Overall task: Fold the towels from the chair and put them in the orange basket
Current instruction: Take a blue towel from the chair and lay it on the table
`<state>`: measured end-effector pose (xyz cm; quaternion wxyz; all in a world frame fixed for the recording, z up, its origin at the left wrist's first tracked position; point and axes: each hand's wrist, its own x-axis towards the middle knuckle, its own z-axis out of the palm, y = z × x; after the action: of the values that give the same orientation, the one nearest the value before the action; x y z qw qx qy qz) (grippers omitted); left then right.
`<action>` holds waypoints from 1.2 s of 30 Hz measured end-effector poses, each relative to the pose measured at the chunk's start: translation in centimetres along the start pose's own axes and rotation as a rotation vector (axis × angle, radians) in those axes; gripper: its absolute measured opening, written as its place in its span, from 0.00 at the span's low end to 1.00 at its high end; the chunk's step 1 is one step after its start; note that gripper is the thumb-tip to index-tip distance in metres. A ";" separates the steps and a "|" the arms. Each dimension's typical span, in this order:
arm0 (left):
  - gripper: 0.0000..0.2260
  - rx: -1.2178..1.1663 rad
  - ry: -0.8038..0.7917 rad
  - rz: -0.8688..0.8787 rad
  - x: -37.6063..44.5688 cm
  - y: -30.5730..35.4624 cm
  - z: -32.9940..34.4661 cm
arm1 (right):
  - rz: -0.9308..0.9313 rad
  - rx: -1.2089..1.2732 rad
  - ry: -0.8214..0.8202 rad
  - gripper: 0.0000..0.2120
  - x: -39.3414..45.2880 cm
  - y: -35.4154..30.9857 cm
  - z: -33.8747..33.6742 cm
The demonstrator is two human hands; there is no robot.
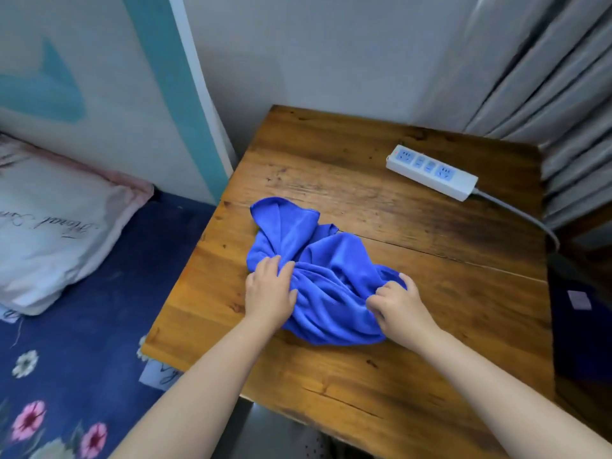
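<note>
Left hand: fingers curled, gripping the near-left of the bunched towel. Towel: crumpled mid-tabletop, long axis running away leftward from both hands. Right hand: fingers pinching its near-right edge; both hands equally near.

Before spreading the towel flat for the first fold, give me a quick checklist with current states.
1. Towel on table: ok.
2. Left hand grips towel: ok.
3. Right hand pinches towel: ok.
4. Towel flat: not ok, bunched.
5. Room to spread: ok; power strip lies apart, far side.
6. Orange basket in reach: cannot tell, not in view.
</note>
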<state>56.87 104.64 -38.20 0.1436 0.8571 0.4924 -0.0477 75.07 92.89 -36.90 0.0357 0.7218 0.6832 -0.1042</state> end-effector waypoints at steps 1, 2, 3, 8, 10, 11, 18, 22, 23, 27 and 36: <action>0.27 0.003 -0.022 -0.106 0.0 0.0 0.6 | -0.017 0.003 -0.001 0.11 -0.3 0.7 0.5; 0.28 -0.068 -0.042 -0.220 0.0 0.0 0.6 | -0.029 0.000 -0.005 0.06 -0.5 1.1 0.3; 0.29 -0.186 -0.016 -0.321 0.1 0.2 0.8 | -0.044 0.008 -0.029 0.08 -0.5 1.3 -0.2; 0.26 -0.684 0.093 -0.571 -0.5 -0.6 0.6 | -0.030 0.112 -0.144 0.17 0.5 -0.3 0.6; 0.22 -0.712 0.109 -0.572 -0.6 -1.1 -0.4 | -0.015 0.167 -0.110 0.17 1.0 -1.4 0.4; 0.20 -0.720 0.126 -0.562 -0.7 -1.4 -0.9 | -0.019 0.193 -0.045 0.14 1.2 -1.6 0.3; 0.10 -0.324 -0.302 -0.382 -2.7 -4.1 -1.5 | -0.234 0.273 -0.409 0.08 -0.8 -0.9 -1.0; 0.12 -0.221 -0.525 -0.268 -1.8 -4.7 -1.8 | -0.143 0.329 -0.507 0.11 -0.9 -1.0 -0.8; 0.10 -0.223 -0.499 -0.266 -1.1 -4.8 -2.2 | -0.109 0.365 -0.485 0.12 -0.5 -1.0 -0.9; 0.05 -0.358 -0.305 -0.356 1.8 -5.6 -3.5 | -0.011 0.424 -0.432 0.21 1.3 -2.5 -1.3; 0.14 -0.352 -0.512 -0.215 1.1 -7.1 -1.4 | 0.047 0.229 -0.572 0.13 1.7 -7.4 0.5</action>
<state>51.20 109.30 -38.55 0.4029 0.7226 0.5285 -0.1904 67.77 94.94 -37.11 0.1475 0.6783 0.6122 -0.3787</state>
